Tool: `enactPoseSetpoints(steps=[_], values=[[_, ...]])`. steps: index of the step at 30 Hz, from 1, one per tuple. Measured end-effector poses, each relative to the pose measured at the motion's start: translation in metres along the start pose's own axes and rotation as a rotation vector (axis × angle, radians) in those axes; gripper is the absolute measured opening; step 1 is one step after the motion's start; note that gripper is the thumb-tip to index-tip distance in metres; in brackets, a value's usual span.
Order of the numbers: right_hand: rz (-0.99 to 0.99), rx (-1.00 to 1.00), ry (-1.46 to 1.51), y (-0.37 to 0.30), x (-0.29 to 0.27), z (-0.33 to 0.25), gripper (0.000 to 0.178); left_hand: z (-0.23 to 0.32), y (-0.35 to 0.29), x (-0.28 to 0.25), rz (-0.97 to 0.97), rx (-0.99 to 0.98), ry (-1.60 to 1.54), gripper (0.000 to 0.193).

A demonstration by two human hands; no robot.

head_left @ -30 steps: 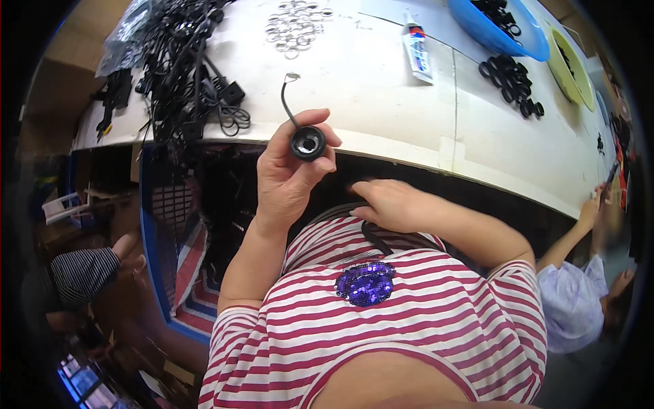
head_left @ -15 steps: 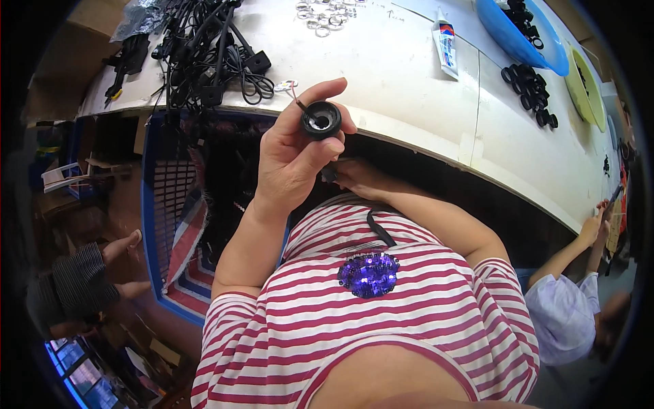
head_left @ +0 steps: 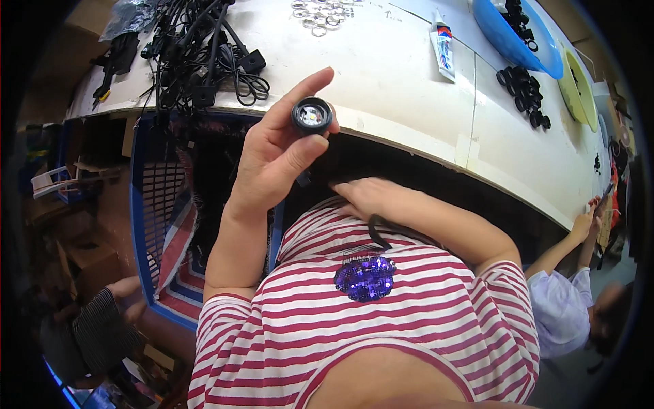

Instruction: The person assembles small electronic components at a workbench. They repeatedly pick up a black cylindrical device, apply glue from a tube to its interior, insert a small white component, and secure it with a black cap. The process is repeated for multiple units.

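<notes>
In my left hand (head_left: 272,153) is a round black lamp head (head_left: 312,116), gripped between thumb and fingers above the table's near edge. Its open face is toward me, and a small white LED board (head_left: 311,116) lies inside the ring. My index finger points up past it. My right hand (head_left: 371,196) hovers at my waist below the table edge, its visible fingers apart with nothing seen in them. A curved black strip (head_left: 377,232) lies against my striped shirt, partly hidden by the right forearm.
Black cables (head_left: 204,54) heap at the table's left. Metal rings (head_left: 319,15) lie at the back, a glue tube (head_left: 443,51) to the right. Black rings (head_left: 523,92) sit beside a blue basin (head_left: 492,42) and yellow basin (head_left: 573,95). A blue crate (head_left: 139,218) stands below; people work on both sides.
The LED board, which hung outside on its wires, is now inside the lamp head. My left hand has shifted slightly left. My right hand has come away from a small dark piece.
</notes>
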State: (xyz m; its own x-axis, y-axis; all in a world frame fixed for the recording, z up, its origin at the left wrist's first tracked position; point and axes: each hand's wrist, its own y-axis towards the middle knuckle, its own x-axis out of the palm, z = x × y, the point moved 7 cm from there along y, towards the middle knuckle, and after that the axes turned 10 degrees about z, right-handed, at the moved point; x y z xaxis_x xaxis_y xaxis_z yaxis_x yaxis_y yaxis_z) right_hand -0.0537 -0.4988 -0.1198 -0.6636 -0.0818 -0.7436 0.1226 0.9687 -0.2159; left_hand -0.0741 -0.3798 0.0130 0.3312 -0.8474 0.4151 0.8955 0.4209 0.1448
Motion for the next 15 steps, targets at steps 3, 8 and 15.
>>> enactPoseSetpoints(steps=[3,8,15], values=[[0.118,-0.228,0.203,-0.001,-0.101,-0.056,0.017,-0.014,-0.004,-0.018,0.031,0.017,0.036,0.048],[0.558,-0.235,-0.047,0.064,-0.185,-0.029,0.016,-0.013,-0.003,-0.011,0.115,0.134,-0.038,0.042],[0.670,-0.287,-0.577,0.143,-0.198,-0.001,0.024,-0.011,-0.027,-0.013,0.152,0.358,-0.031,0.038]])
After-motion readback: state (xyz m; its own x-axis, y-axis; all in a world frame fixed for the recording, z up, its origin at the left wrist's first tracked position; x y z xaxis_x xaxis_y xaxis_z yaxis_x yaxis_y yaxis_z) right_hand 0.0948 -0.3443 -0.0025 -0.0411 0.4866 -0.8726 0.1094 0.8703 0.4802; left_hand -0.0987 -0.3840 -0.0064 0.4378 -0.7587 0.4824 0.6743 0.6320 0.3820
